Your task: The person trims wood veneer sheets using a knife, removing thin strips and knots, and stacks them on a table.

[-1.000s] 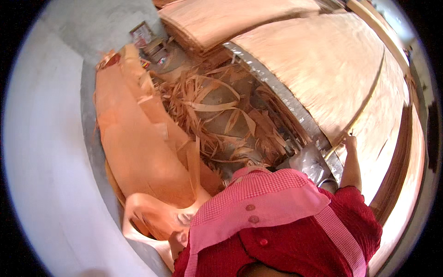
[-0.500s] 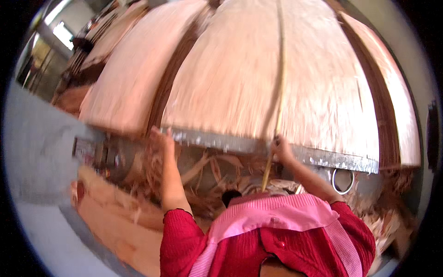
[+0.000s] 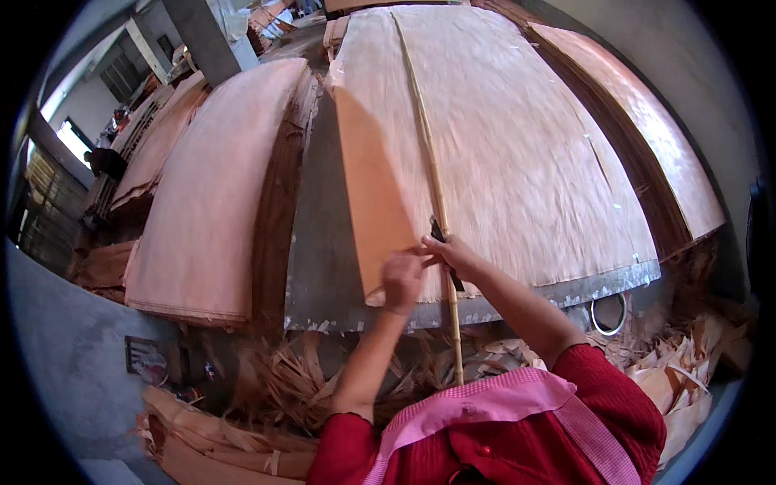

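A broad, thin wood veneer sheet (image 3: pixel 517 162) covers the grey table (image 3: pixel 315 242) in front of me. Its left edge is folded over in an orange-brown flap (image 3: pixel 368 186), baring a strip of tabletop. My left hand (image 3: pixel 402 281), somewhat blurred, is closed on the flap's edge near its lower right. Touching it is my right hand (image 3: pixel 457 255), closed around a slim black tool that looks like a utility knife (image 3: pixel 437 230). Beneath the right hand a long bamboo stick (image 3: pixel 426 133) runs lengthwise over the sheet, its near end reaching past the table edge toward my body.
Veneer stacks stand to the left (image 3: pixel 210 186) and right (image 3: pixel 638 121) of the table. Torn veneer scraps (image 3: pixel 299 372) litter the floor before me, and longer pieces (image 3: pixel 218 444) lie at lower left. A white ring (image 3: pixel 608 315) hangs at the table's right front.
The sheet's left side, flat before, is now turned over to the right. My left hand has moved from the left corner to meet my right hand. The view has shifted too.
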Action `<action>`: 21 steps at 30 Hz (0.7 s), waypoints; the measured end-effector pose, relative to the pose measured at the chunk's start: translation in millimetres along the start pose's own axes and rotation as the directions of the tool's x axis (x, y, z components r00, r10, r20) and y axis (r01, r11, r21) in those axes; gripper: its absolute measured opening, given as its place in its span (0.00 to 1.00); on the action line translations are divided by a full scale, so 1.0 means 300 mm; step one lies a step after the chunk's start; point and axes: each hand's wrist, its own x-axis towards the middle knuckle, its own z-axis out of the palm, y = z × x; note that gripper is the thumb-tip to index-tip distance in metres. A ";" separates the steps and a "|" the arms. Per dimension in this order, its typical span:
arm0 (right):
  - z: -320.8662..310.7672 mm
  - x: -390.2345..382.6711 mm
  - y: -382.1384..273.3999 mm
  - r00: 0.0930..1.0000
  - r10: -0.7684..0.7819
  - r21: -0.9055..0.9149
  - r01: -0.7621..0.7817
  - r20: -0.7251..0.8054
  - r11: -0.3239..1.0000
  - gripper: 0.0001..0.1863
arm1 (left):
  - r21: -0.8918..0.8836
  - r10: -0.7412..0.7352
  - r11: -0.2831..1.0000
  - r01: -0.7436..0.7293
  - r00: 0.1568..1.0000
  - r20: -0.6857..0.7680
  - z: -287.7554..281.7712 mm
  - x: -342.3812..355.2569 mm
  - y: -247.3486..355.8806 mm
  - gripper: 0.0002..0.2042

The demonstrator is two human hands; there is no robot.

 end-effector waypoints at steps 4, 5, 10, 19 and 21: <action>-0.210 0.005 0.046 0.976 -0.060 -0.074 0.045 -0.211 0.996 0.10 | -0.023 -0.098 0.995 0.100 0.992 0.084 -0.025 -0.093 0.218 0.11; -0.292 -0.018 0.055 0.971 -0.035 -0.042 0.026 -0.235 0.999 0.09 | -0.107 -0.305 0.945 0.310 0.951 0.054 -0.042 -0.240 0.250 0.12; -0.647 -0.108 0.194 0.972 0.121 0.322 -0.051 -0.202 0.945 0.08 | -0.107 -0.840 0.445 0.889 0.456 0.294 0.091 -0.710 0.486 0.12; -0.816 -0.240 0.390 0.959 0.223 0.302 -0.163 -0.173 0.939 0.15 | -0.291 -0.875 -0.011 0.957 0.132 0.466 0.068 -0.478 0.650 0.10; -0.824 -0.262 0.424 0.949 0.212 0.207 -0.165 -0.233 0.964 0.14 | -0.302 -0.872 0.002 0.953 0.149 0.466 0.089 -0.422 0.661 0.10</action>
